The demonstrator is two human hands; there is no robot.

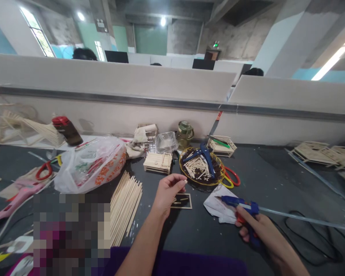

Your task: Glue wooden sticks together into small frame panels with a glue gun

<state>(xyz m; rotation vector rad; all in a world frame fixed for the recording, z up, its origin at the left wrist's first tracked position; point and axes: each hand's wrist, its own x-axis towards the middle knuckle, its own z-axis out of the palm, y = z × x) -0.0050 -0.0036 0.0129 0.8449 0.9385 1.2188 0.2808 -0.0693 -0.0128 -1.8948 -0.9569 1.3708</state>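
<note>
My left hand [168,191] hovers over the dark table with thumb and fingers pinched on a short wooden stick piece, just above a small rectangular stick frame [181,201]. My right hand [257,230] grips a blue glue gun [238,203] with a long clear glue stick [299,218] trailing to the right; its nozzle points left over a crumpled white paper [217,209]. A bundle of long wooden sticks [125,207] lies left of my left hand. A yellow-rimmed bowl [201,168] of cut stick pieces, with blue cutters on it, stands behind the frame.
A white plastic bag [89,165], red scissors [44,168], a pink glue gun [15,197], a small stick crate [158,161], a green jar [184,134] and a clear tub [166,142] crowd the back left. Stick models [322,153] lie at right. A grey partition [161,92] runs behind.
</note>
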